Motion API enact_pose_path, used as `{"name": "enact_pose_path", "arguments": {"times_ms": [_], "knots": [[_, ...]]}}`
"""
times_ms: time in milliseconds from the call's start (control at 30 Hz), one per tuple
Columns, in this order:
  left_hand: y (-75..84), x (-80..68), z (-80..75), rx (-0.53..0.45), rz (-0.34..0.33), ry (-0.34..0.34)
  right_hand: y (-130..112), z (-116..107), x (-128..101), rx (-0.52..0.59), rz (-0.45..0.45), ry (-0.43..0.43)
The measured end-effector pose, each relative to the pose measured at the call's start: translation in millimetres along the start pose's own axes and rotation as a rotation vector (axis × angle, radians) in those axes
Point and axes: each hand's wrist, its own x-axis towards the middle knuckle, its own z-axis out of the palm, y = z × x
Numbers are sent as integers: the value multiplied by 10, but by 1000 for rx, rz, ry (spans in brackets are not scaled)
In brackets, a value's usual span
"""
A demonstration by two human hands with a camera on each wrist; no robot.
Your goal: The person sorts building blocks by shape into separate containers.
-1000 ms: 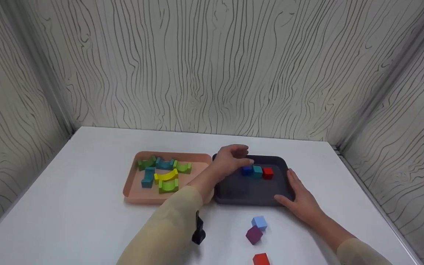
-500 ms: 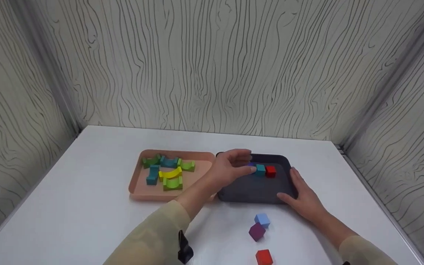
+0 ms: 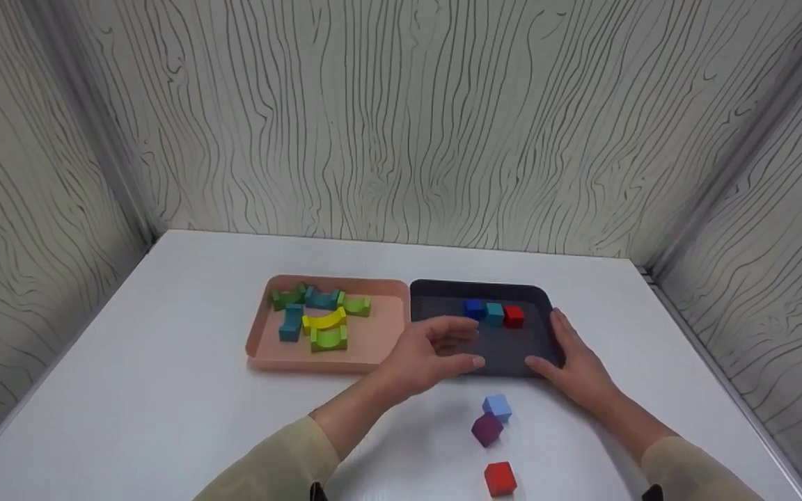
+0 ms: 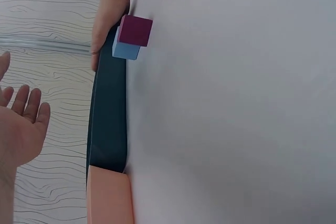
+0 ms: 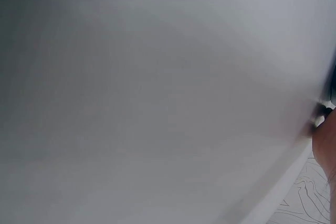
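Over the near edge of the dark tray [image 3: 436,296], the left hand [image 3: 436,355] hovers with its fingers spread and relaxed, grasping nothing; the left wrist view shows its bare palm held clear of the tray rim. At about three o'clock from it, the right hand [image 3: 571,362] lies flat with straight fingers against the tray's right near corner, touching the rim and gripping nothing. Inside the tray, toward twelve o'clock from the left hand, a dark blue cube [image 3: 473,308], a teal cube [image 3: 493,313] and a red cube [image 3: 514,316] stand in a row, side by side. On the white table [image 3: 164,417], at roughly five o'clock from the left hand, a light blue cube [image 3: 497,407] touches a purple cube [image 3: 487,428], and another red cube [image 3: 500,479] sits nearer the person. At nine o'clock, a pink tray [image 3: 373,341] beside the dark one holds green, teal and yellow arch blocks [image 3: 323,322].
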Motion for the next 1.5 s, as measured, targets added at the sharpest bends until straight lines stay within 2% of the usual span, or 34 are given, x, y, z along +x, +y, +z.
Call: {"name": "enact_pose_path", "arguments": {"times_ms": [200, 400, 500, 633, 800, 967, 1067, 1233, 1467, 1500], "knots": [[-88, -168, 134, -6, -49, -54, -25, -5, -5, 2, 13, -10], [-226, -354, 291, -26, -88, -158, -15, -6, -2, 0, 11, -8], [-296, -436, 357, -56, -84, -221, -4, -11, -1, -7, 6, -5], [-366, -517, 406, -88, -108, -271, 8, -9, 5, -7, 4, -8], [-413, -577, 460, -100, -187, -262, 8, -6, 8, -2, 12, -19], [-450, -607, 526, -71, -271, -249, 0, -18, 13, 3, 19, -27], [-472, -622, 567, -52, -297, -243, 1, -23, 10, 2, 23, -28], [-512, -637, 604, -29, -285, -241, -9, -23, 1, -2, 26, -30], [-586, -650, 617, -1, -150, -231, -21, -23, 3, -7, -6, -6], [-591, -651, 619, -1, -149, -229, -21, -23, 3, -7, -5, -8]]}}
